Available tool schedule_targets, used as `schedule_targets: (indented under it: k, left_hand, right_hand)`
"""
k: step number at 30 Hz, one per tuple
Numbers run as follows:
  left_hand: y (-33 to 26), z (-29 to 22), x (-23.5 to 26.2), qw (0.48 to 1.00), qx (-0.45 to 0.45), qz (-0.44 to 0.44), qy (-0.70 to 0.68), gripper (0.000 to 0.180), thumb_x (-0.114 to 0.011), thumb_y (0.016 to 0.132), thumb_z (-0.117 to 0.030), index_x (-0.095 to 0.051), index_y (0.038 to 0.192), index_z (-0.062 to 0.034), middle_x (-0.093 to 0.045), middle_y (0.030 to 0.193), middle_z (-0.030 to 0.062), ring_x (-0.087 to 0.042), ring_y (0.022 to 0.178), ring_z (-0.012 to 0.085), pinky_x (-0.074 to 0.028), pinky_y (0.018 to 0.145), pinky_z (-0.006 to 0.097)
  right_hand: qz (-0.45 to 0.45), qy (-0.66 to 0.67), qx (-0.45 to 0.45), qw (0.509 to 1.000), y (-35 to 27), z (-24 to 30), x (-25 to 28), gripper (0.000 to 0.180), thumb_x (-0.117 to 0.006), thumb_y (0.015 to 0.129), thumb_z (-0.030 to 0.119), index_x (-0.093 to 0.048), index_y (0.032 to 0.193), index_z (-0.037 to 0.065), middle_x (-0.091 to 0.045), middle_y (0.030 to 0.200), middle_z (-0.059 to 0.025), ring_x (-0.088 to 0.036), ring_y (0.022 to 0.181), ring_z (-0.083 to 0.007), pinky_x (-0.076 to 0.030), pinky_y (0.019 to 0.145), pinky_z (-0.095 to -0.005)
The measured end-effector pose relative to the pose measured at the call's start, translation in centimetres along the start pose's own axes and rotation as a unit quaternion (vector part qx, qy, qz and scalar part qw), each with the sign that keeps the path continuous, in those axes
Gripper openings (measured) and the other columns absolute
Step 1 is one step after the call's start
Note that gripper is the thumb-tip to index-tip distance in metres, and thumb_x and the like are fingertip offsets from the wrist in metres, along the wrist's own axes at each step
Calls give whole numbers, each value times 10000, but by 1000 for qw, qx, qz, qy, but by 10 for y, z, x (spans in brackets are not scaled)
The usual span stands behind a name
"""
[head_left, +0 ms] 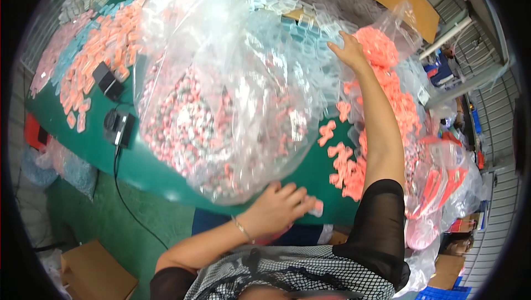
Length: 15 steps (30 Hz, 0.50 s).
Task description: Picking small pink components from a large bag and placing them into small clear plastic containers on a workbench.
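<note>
My left hand (281, 205) is closed at the table's front edge. From its fingertips sticks out a small pink and whitish piece (317, 207), whose exact kind I cannot make out. Stretched far forward, my right hand (349, 51) has its fingers apart and nothing visible in them. It hovers by a heap of clear plastic cases (315, 43), next to a pile of bright coral-orange pieces (379, 45). Between my arms more coral-orange bow-shaped pieces (344, 170) lie loose. A large clear plastic bag (221, 101) full of small pink, white and grey pieces fills the middle.
The green table (166, 175) carries rows of filled orange cases (105, 45) at the left. Two small black devices (119, 126) stand near its left front, one with a cable hanging to the floor. Bags of pink goods (437, 178) crowd the right side. A cardboard box (97, 272) sits below left.
</note>
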<state>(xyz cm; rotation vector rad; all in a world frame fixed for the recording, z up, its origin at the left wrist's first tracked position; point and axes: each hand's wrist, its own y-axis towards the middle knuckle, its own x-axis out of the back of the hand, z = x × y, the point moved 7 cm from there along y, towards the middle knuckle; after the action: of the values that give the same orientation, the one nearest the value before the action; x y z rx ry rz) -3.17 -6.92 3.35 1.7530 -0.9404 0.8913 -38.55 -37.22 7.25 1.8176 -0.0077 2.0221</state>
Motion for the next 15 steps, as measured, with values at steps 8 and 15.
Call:
schedule_targets:
  k: [8,15]
  left_hand:
    - [0,7,-5,996,20,13,-89,453,-590,802,-198,-557,1254,-200,-554,1128,16,-544,974,196,-503,777,295]
    - [6,12,0,999,12,-7,-38,455,-648,764,-262,-580,1212,-223,-573,1122,19,-559,997,197,-464,764,349]
  right_hand:
    - [71,33,2,997,74,-19,-55,969,-757,687,591,-398,1453,119,-525,1346,-260,-551,1208,-367,-456,988,-446]
    - [201,111,44,972,27,-21,-55,850,-798,685,484,-482,1390,131,-609,1257,-210,-619,1094,-281,-496,906,-388]
